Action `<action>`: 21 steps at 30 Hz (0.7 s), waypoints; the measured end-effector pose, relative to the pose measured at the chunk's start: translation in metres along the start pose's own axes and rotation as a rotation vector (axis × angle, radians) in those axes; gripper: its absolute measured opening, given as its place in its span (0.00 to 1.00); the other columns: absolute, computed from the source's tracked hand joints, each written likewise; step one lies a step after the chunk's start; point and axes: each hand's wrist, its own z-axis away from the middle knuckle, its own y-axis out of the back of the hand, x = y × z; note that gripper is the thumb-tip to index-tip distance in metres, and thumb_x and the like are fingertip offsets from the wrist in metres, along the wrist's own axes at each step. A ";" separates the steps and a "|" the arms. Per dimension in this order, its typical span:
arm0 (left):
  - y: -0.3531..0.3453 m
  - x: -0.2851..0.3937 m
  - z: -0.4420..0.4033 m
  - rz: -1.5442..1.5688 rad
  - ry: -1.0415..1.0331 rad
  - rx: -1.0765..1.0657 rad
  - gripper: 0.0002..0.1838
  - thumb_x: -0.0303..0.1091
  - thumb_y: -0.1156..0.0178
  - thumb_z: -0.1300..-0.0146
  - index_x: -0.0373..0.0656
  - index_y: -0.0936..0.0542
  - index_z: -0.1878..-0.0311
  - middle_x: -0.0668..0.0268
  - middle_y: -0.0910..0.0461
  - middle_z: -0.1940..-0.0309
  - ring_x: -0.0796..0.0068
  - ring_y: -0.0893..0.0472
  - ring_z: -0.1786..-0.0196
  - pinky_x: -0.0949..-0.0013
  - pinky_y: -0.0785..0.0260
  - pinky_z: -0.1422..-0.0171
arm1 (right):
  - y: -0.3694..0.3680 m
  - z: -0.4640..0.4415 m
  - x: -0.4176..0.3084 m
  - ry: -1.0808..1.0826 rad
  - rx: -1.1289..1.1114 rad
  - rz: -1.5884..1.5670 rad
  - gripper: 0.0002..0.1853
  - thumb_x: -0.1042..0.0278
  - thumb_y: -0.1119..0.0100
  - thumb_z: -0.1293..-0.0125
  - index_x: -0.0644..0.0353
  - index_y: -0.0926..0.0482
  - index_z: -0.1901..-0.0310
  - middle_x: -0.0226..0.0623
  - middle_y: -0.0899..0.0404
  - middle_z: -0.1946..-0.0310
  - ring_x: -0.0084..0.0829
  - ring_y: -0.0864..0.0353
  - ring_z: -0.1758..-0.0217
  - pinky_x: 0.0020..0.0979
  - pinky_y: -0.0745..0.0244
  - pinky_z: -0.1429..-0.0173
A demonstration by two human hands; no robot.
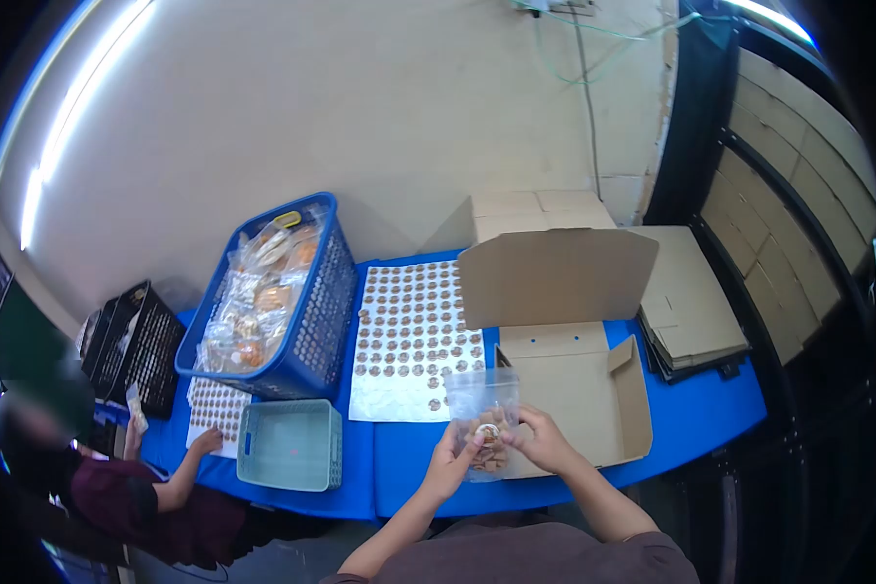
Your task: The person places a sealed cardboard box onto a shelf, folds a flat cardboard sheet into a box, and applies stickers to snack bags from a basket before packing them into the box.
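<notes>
Left hand (448,462) and right hand (543,443) grip a clear bag (482,391) of brown pieces (487,464), thumbs at its round sticker (489,430) — near an open cardboard box (574,409); a sticker sheet (389,406), then a blue basket (335,292), farther left.

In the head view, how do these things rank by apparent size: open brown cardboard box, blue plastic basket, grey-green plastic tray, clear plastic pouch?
1. Cardboard box, raised lid included
2. Blue basket
3. Unsure: grey-green tray and clear pouch look close in size, and the pouch seems nearer the camera.
</notes>
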 end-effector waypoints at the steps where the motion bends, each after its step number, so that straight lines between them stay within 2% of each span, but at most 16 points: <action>1: 0.004 0.000 0.005 -0.143 -0.084 0.017 0.19 0.41 0.46 0.30 0.37 0.32 0.45 0.62 0.24 0.54 0.81 0.24 0.53 0.75 0.30 0.50 | -0.009 -0.001 -0.004 0.009 -0.026 0.001 0.22 0.57 0.36 0.39 0.65 0.23 0.49 0.44 0.21 0.54 0.35 0.21 0.52 0.34 0.28 0.46; 3: 0.009 -0.005 0.015 -0.051 -0.107 0.094 0.18 0.41 0.46 0.29 0.37 0.32 0.46 0.62 0.23 0.55 0.81 0.24 0.54 0.76 0.29 0.52 | -0.029 -0.004 -0.013 -0.020 -0.056 -0.029 0.22 0.59 0.32 0.42 0.64 0.22 0.50 0.43 0.19 0.57 0.33 0.20 0.54 0.32 0.27 0.47; 4: 0.012 -0.008 0.019 0.034 -0.126 0.143 0.18 0.41 0.46 0.29 0.37 0.31 0.46 0.63 0.22 0.57 0.82 0.23 0.56 0.77 0.29 0.53 | -0.040 -0.006 -0.016 -0.136 -0.073 -0.124 0.20 0.62 0.32 0.41 0.64 0.21 0.51 0.39 0.17 0.59 0.27 0.20 0.55 0.29 0.27 0.49; 5: 0.018 -0.010 0.024 0.038 -0.140 0.169 0.18 0.41 0.46 0.29 0.37 0.31 0.46 0.63 0.22 0.57 0.82 0.23 0.56 0.77 0.29 0.53 | -0.050 -0.006 -0.015 -0.123 -0.100 -0.122 0.20 0.62 0.32 0.41 0.64 0.21 0.51 0.39 0.17 0.59 0.27 0.20 0.55 0.29 0.27 0.49; 8: 0.035 -0.020 0.037 0.127 -0.094 0.219 0.15 0.36 0.48 0.28 0.39 0.33 0.45 0.64 0.25 0.55 0.82 0.23 0.55 0.77 0.28 0.53 | -0.079 -0.010 -0.005 -0.247 -0.135 -0.494 0.16 0.64 0.35 0.37 0.65 0.20 0.52 0.32 0.17 0.59 0.19 0.22 0.56 0.25 0.27 0.52; 9: 0.039 -0.025 0.040 0.167 -0.084 0.295 0.15 0.35 0.47 0.29 0.39 0.33 0.45 0.64 0.24 0.56 0.82 0.23 0.56 0.77 0.27 0.55 | -0.086 -0.013 0.000 -0.244 -0.154 -0.476 0.16 0.64 0.35 0.37 0.65 0.20 0.52 0.32 0.17 0.59 0.19 0.22 0.56 0.25 0.27 0.52; 11: 0.040 -0.024 0.044 0.235 -0.079 0.384 0.15 0.34 0.46 0.29 0.39 0.33 0.45 0.64 0.24 0.57 0.83 0.22 0.58 0.77 0.27 0.57 | -0.097 -0.017 0.013 -0.398 -0.158 -0.495 0.16 0.62 0.37 0.35 0.66 0.20 0.52 0.33 0.18 0.59 0.19 0.22 0.56 0.23 0.27 0.52; 13: 0.042 -0.009 0.051 0.022 -0.041 0.421 0.15 0.36 0.44 0.31 0.37 0.30 0.47 0.61 0.21 0.58 0.81 0.21 0.58 0.76 0.26 0.57 | -0.106 -0.019 0.019 -0.387 -0.231 -0.431 0.17 0.61 0.40 0.32 0.67 0.21 0.51 0.34 0.18 0.57 0.19 0.22 0.55 0.23 0.27 0.53; 14: 0.048 -0.020 0.052 -0.039 -0.090 0.458 0.15 0.35 0.43 0.31 0.37 0.30 0.47 0.60 0.21 0.57 0.79 0.21 0.56 0.74 0.26 0.56 | -0.111 -0.022 0.014 -0.372 -0.222 -0.477 0.17 0.62 0.41 0.32 0.67 0.22 0.50 0.34 0.18 0.56 0.20 0.22 0.56 0.25 0.26 0.52; 18: 0.060 -0.029 0.055 0.006 -0.236 0.554 0.15 0.35 0.43 0.31 0.38 0.30 0.47 0.59 0.21 0.57 0.79 0.21 0.58 0.74 0.25 0.58 | -0.126 -0.020 -0.002 -0.314 -0.283 -0.538 0.18 0.65 0.42 0.31 0.67 0.26 0.46 0.36 0.19 0.54 0.22 0.21 0.54 0.27 0.24 0.49; 21: 0.066 -0.033 0.054 0.089 -0.200 0.631 0.14 0.36 0.46 0.30 0.38 0.29 0.48 0.59 0.21 0.59 0.78 0.21 0.59 0.73 0.26 0.59 | -0.135 -0.017 0.004 -0.324 -0.307 -0.540 0.19 0.67 0.42 0.32 0.67 0.29 0.43 0.36 0.20 0.53 0.22 0.21 0.52 0.27 0.25 0.47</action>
